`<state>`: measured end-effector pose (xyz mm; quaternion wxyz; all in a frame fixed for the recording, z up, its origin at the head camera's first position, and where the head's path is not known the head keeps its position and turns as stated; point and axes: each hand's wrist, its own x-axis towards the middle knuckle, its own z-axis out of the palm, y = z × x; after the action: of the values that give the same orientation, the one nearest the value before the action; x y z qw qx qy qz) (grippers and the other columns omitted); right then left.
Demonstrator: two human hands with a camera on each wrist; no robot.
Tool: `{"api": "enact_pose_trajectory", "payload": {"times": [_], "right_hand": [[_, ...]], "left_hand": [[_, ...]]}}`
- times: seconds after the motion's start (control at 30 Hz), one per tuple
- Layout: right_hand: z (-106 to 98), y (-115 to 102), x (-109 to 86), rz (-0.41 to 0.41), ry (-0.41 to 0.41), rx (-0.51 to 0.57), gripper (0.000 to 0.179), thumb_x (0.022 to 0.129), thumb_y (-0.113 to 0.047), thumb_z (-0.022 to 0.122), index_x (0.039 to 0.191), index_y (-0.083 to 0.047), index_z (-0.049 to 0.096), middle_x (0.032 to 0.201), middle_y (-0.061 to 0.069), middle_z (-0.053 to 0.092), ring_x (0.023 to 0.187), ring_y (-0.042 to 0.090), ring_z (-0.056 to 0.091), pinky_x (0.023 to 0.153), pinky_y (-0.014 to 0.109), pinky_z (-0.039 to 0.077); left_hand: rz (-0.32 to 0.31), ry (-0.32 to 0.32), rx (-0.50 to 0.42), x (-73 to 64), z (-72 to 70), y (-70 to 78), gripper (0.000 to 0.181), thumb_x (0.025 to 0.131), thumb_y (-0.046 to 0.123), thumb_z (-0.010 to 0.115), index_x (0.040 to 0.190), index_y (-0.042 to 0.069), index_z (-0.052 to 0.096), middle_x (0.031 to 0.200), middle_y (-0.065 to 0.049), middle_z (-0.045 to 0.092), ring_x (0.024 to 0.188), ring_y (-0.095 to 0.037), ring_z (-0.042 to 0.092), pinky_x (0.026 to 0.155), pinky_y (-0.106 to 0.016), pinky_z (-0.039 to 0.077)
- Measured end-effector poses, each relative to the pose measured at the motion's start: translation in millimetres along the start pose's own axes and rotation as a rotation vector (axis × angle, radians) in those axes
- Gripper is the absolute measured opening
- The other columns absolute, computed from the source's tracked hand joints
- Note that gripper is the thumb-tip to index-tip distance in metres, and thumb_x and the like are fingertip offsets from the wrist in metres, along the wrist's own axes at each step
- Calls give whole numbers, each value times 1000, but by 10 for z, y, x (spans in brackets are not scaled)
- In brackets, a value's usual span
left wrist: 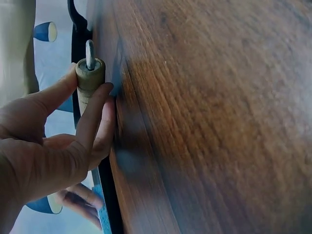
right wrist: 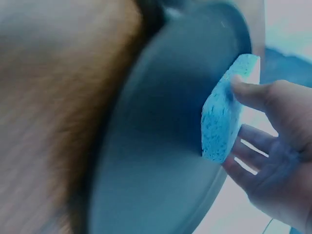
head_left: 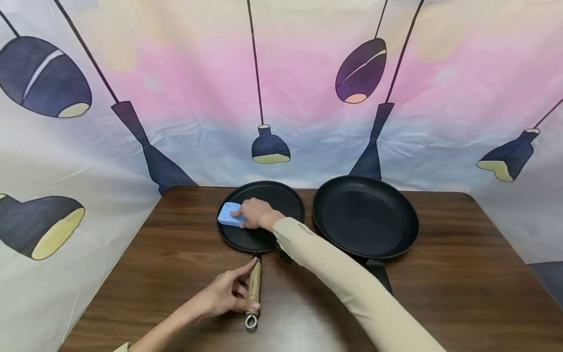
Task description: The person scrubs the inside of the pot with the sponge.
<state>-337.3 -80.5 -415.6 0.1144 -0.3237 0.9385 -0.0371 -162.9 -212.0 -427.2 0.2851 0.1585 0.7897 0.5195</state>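
A flat round black pan (head_left: 281,198) lies on the table with its wooden handle (head_left: 255,281) pointing toward me. My left hand (head_left: 224,293) holds that handle, thumb near the pan end and a finger near the metal hanging ring (head_left: 251,321). Seen from the left wrist, the fingers (left wrist: 87,122) come round the handle's end from both sides. My right hand (head_left: 257,213) grips a light blue sponge (head_left: 228,214) at the left part of the pan. In the right wrist view the thumb is on one side of the sponge (right wrist: 219,122), other fingers on the opposite side, with its lower face against the pan.
A larger, deeper black frying pan (head_left: 365,220) stands just to the right, its black handle (head_left: 380,276) partly hidden by my right sleeve (head_left: 338,278). The brown wooden table (head_left: 167,264) ends at a cloth backdrop (head_left: 211,146) printed with hanging lamps.
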Motion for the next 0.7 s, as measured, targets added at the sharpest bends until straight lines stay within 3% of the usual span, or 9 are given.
{"api": "enact_pose_trajectory", "payload": {"times": [0.2, 0.37, 0.53, 0.7], "right_hand": [[24, 88, -307, -144, -29, -43, 59, 95, -26, 76, 147, -38, 52, 147, 1, 57, 137, 19, 52, 110, 32, 52], [-28, 298, -532, -226, -98, 38, 56, 94, -20, 77, 144, -34, 57, 150, 4, 55, 141, 21, 49, 117, 36, 47], [-94, 511, -684, -192, -143, 162, 57, 92, -15, 78, 143, -33, 59, 148, 4, 56, 142, 22, 47, 118, 38, 46], [-66, 619, -752, -166, -126, 240, 57, 90, -8, 79, 140, -29, 63, 146, 5, 57, 142, 26, 45, 115, 41, 48]], "left_hand": [[-18, 33, 48, 1, 16, 38, 101, 83, 12, 86, 160, -3, 23, 113, -17, 59, 86, -15, 68, 65, -20, 56], [-38, 50, 73, 6, 10, 58, 100, 83, 12, 86, 160, -2, 23, 117, -20, 58, 90, -17, 69, 67, -23, 59], [-46, 65, 66, 18, 2, 71, 101, 83, 12, 86, 161, 0, 23, 120, -22, 57, 93, -18, 69, 70, -28, 62], [-64, 75, 52, -28, 36, 48, 103, 82, 14, 88, 161, 2, 24, 121, -21, 57, 93, -17, 68, 71, -27, 61]]}}
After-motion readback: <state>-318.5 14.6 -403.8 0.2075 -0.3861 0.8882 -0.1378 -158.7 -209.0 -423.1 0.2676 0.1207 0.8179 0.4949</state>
